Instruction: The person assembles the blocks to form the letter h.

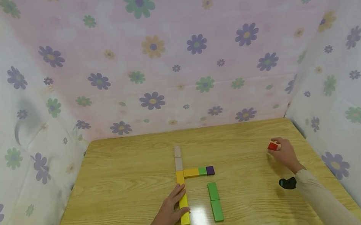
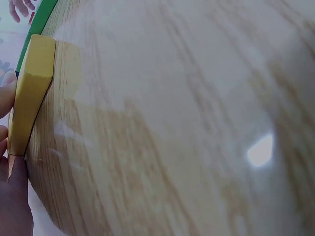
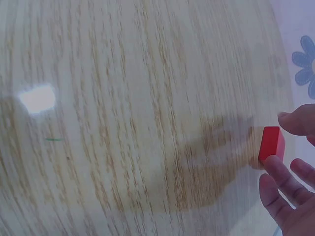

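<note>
My left hand (image 1: 169, 213) rests on a straight column of yellow blocks (image 1: 182, 199), fingers on the far part and thumb lower down. In the left wrist view a yellow block (image 2: 34, 78) stands between those fingers and thumb. Far to the right, my right hand (image 1: 285, 153) holds a small red block (image 1: 272, 146) between thumb and fingers. The right wrist view has the same red block (image 3: 270, 142) low over or on the table; which of these I cannot tell.
Pale wooden blocks (image 1: 178, 158) continue the column at its far end. An orange-yellow block (image 1: 191, 173), a small green block (image 1: 202, 171) and a purple block (image 1: 210, 170) branch rightward. Two green blocks (image 1: 215, 200) lie end to end on the wooden table (image 1: 122, 166). Flowered cloth (image 1: 172, 52) surrounds it.
</note>
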Demonstrator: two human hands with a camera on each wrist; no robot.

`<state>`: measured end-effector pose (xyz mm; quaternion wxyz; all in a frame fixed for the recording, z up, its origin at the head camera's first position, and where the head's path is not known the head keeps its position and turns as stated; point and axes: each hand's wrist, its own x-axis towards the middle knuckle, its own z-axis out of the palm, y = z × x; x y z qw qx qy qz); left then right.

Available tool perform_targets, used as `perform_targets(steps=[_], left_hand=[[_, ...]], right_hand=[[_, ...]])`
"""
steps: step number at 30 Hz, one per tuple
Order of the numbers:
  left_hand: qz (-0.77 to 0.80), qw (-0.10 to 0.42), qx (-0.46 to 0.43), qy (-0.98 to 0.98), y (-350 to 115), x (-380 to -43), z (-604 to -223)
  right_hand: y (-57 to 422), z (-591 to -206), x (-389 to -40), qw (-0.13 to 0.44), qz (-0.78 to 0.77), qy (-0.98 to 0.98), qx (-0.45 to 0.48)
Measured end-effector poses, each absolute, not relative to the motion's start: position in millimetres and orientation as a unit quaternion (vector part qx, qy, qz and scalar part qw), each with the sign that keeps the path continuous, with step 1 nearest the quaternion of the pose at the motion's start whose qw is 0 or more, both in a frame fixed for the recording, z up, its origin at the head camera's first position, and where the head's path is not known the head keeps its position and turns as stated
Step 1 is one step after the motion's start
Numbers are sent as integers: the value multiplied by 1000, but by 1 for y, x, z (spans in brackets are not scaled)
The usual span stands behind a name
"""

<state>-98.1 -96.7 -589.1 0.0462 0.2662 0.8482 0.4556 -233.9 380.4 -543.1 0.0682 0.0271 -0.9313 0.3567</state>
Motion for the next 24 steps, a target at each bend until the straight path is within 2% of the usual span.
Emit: perform_targets(steps=[9, 16, 24], left_hand=[[461, 50, 266, 845, -97, -98, -590], [469, 55, 269, 839, -96, -98, -588], [467, 51, 268, 841, -97, -99, -587]], right_hand=[[385, -551, -238, 76, 327, -942, 13], [381, -556, -238, 110, 324, -940, 5], [369, -557, -238, 70, 353, -933, 13]])
